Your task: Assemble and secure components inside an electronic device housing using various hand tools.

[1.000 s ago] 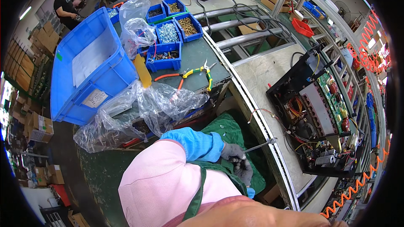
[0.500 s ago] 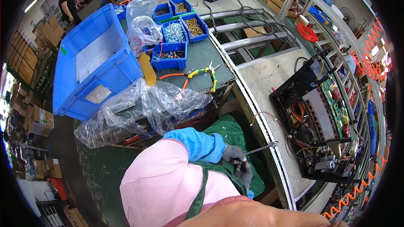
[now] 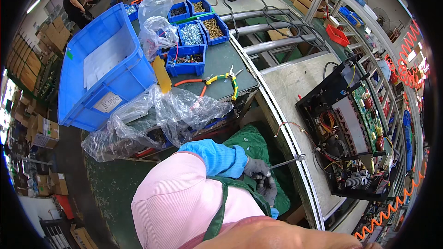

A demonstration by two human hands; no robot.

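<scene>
My left hand (image 3: 255,167), in a grey glove with a blue sleeve, is closed on the near end of a thin metal wrench-like tool (image 3: 287,162). The tool points right, its wider head over the metal edge of the conveyor frame (image 3: 295,175). Just below, my right hand (image 3: 267,191), also gloved in grey, has its fingers curled close to the left one. What lies in the right hand's fingers is hidden. Both hands are in front of my green apron (image 3: 251,143). Right of them stands an opened black chassis (image 3: 346,133) with circuit boards, coils and wires.
A large blue tub (image 3: 104,83), clear plastic bags (image 3: 177,110) and small blue bins of screws and nuts (image 3: 189,68) crowd the bench. Pliers (image 3: 221,79) lie beside them. Rollers (image 3: 267,46) carry a black cable (image 3: 295,26). Orange coiled hoses (image 3: 392,210) hang at the right.
My hands and the tool hold almost the same place. In the far left background a standing person has shifted posture slightly.
</scene>
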